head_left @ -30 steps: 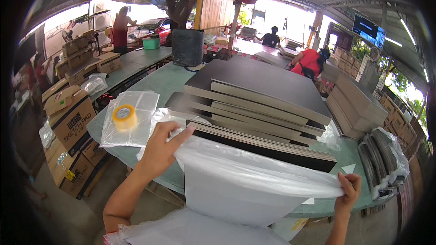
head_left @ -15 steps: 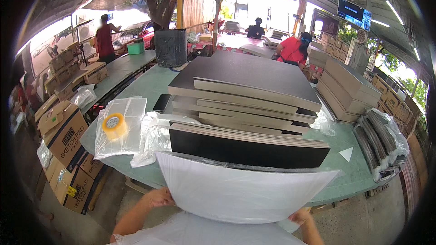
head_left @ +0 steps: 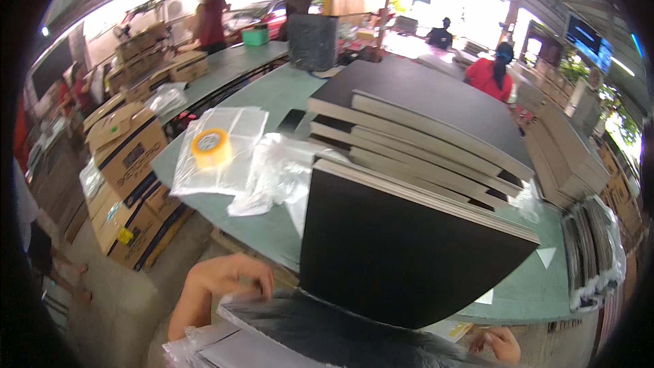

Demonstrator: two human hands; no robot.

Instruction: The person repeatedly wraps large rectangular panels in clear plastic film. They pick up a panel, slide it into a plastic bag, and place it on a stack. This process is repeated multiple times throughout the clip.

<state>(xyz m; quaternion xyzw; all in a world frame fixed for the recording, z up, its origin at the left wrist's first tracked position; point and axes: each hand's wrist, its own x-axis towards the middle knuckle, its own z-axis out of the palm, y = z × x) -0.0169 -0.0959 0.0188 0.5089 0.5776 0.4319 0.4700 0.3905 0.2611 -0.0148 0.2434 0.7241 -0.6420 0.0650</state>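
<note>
A stack of black-faced boards (head_left: 415, 252) stands tilted on edge at the near side of the green table (head_left: 235, 208). Below it, close to me, lies a clear plastic sleeve (head_left: 293, 324) with a black face showing under its upper part and a white area lower down. My left hand (head_left: 231, 276) hangs over the sleeve's left corner, fingers bent down and slightly apart, gripping nothing visible. By the sleeve's right end is my right hand (head_left: 496, 343), its fingers loosely curled with no object visible in them.
Behind stand stacked black-topped boards (head_left: 436, 116). To the left lie yellow tape (head_left: 211, 148), plastic bags (head_left: 184, 177) and crumpled plastic (head_left: 269, 174). Cartons (head_left: 129, 157) are piled left of the table. Wrapped dark packs (head_left: 593, 252) sit at right; co-workers (head_left: 489, 78) are farther back.
The view has swung left. The white plastic-covered sheet between my hands has dropped toward me, uncovering the black boards' front. My left hand has risen off its edge.
</note>
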